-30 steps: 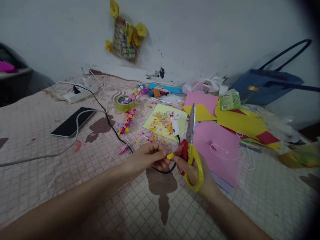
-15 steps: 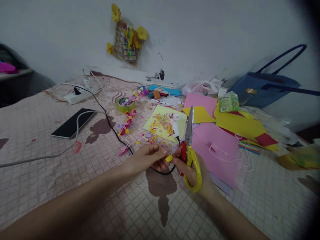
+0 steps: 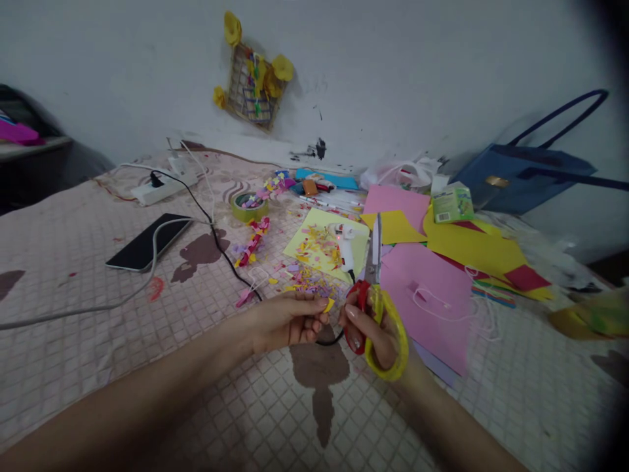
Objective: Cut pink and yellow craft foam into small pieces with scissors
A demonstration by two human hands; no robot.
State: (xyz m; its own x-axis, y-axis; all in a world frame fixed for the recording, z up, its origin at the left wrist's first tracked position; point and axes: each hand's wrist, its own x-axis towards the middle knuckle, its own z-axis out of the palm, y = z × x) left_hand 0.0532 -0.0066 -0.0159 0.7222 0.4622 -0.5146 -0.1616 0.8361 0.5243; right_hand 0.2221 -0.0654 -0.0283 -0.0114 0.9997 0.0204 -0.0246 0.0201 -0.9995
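Observation:
My left hand pinches a small piece of yellow paper between thumb and fingertips. Close by on its right, my right hand is wrapped round the handles of a pair of scissors, one loop red and the other yellow. The blades point up and away from me and look closed. Beyond my hands lies a pale yellow sheet strewn with paper scraps, and a white glue gun rests on it. More small scraps are scattered just in front of the sheet.
Pink paper and yellow sheets lie at the right, below a blue bag. A roll of tape and a decorated red strip are left of centre. Further left are a dark tablet, a power strip and cables.
My right hand has drawn back from the yellow paper piece, which now stays in my left fingers alone. The scissors have tilted slightly, and the view has shifted a little.

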